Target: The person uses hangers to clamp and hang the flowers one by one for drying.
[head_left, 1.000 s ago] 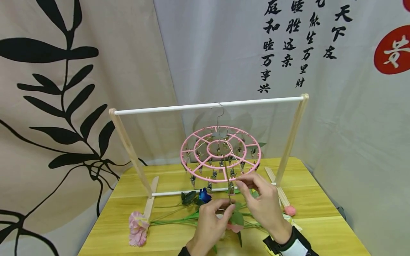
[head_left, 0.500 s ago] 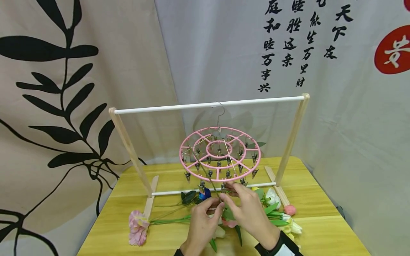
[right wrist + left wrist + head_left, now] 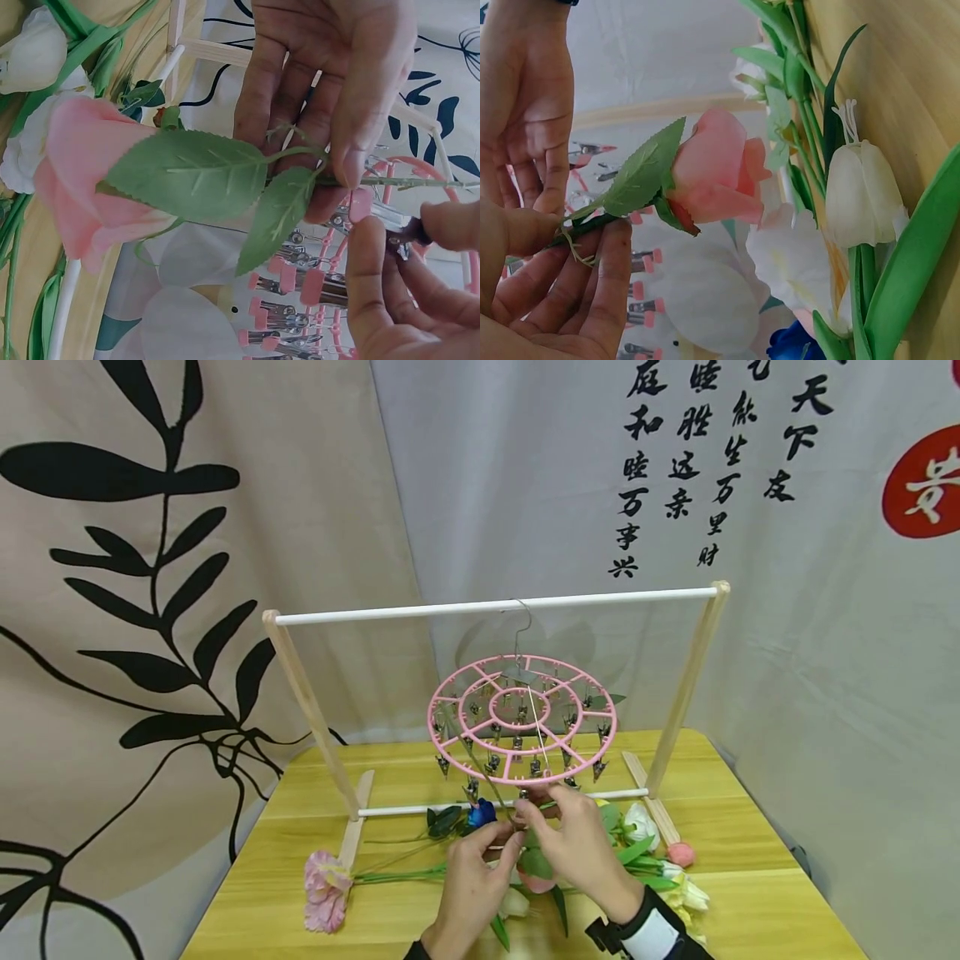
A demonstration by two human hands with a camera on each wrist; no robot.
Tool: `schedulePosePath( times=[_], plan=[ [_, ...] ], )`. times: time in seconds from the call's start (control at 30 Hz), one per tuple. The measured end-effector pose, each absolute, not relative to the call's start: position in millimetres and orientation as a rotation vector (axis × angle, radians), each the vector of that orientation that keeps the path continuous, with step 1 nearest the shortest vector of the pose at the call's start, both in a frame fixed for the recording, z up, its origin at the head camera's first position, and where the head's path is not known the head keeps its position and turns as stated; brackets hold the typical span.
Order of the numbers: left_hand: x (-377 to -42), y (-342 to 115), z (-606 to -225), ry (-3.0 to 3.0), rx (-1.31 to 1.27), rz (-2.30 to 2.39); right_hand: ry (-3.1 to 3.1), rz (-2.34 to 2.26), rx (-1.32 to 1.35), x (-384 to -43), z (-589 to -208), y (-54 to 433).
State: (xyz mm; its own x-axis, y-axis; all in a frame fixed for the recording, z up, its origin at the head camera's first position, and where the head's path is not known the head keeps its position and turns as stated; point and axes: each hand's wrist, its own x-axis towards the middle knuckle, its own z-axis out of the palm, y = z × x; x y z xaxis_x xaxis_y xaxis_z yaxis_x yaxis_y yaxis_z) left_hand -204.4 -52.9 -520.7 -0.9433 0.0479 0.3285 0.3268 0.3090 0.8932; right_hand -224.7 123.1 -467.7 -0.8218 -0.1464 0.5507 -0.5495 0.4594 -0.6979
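My left hand [image 3: 476, 877] pinches the green stem of a pink artificial rose [image 3: 716, 166] just below its leaves [image 3: 191, 172]. The bloom hangs downward and the stem slants up under the rim of the pink round hanger [image 3: 433, 739]. Close beside it, my right hand [image 3: 581, 843] grips a metal clip [image 3: 397, 231] with pink tips between thumb and fingers. In the right wrist view the stem passes right next to this clip; whether it lies between the clip's tips I cannot tell. Several other clips [image 3: 326, 287] dangle from the hanger's rings.
A wooden rack with a white top bar [image 3: 390, 612] carries the hanger by its hook. On the table [image 3: 765, 893] lie a pink flower [image 3: 326, 892], a blue rose [image 3: 481, 814], a white tulip [image 3: 862, 195] and other artificial flowers. A printed curtain [image 3: 510, 468] hangs behind.
My right hand has moved left and taken hold of the clip. The rose's stem has swung from nearly upright to leaning left, and the hanger has turned slightly.
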Motion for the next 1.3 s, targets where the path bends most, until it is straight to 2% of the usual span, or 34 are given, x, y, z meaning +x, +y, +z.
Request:
schedulePosePath(
  times=[0.43, 1.3],
  plan=[
    [-205.8, -53.6, -523.7, -2.321, -0.328, -1.712, -2.345, 1.511, 0.447, -229.5, -468.9, 125.1],
    [-209.6, -49.2, -523.6, -2.264, -0.394, -1.679, -2.152, 1.624, 0.444, -236.8, -470.0, 119.3]
  ],
)
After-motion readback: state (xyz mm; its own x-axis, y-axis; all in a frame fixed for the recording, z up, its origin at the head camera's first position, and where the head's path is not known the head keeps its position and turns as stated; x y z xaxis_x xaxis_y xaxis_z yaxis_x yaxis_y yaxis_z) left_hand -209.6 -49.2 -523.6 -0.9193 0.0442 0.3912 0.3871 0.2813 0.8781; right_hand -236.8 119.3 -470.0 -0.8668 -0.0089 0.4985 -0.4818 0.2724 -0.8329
